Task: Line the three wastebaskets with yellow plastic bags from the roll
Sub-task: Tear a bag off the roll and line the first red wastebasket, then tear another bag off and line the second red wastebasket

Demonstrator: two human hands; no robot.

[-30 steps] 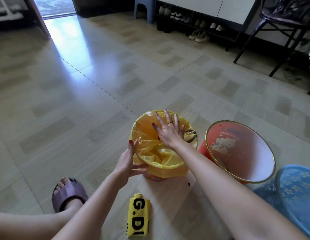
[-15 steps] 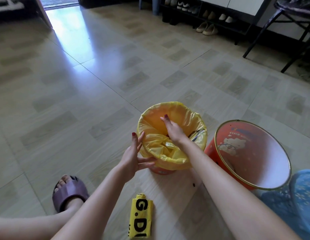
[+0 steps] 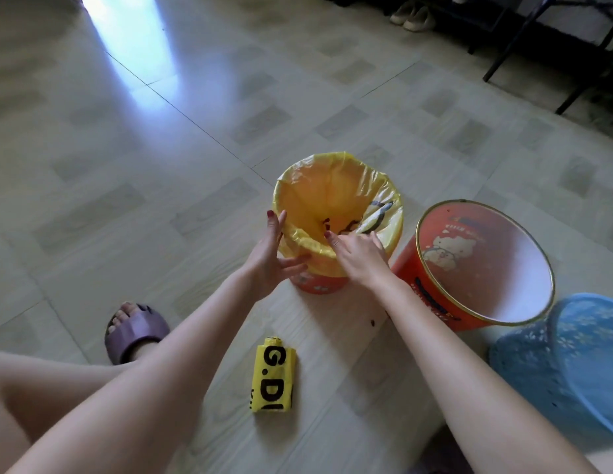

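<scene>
Both hands [image 3: 269, 258] [image 3: 359, 256] forward, fingers loosely spread

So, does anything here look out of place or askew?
Yes. The large orange basket and the blue basket both lie tipped on their sides, unlined, their openings facing sideways. Only the small basket stands upright with a yellow bag in it. The roll lies on the floor.

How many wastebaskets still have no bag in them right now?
2: the orange wastebasket, tilted just right of the lined wastebasket, and the blue wastebasket lying at the right edge, partly cut off. No others show.
</scene>
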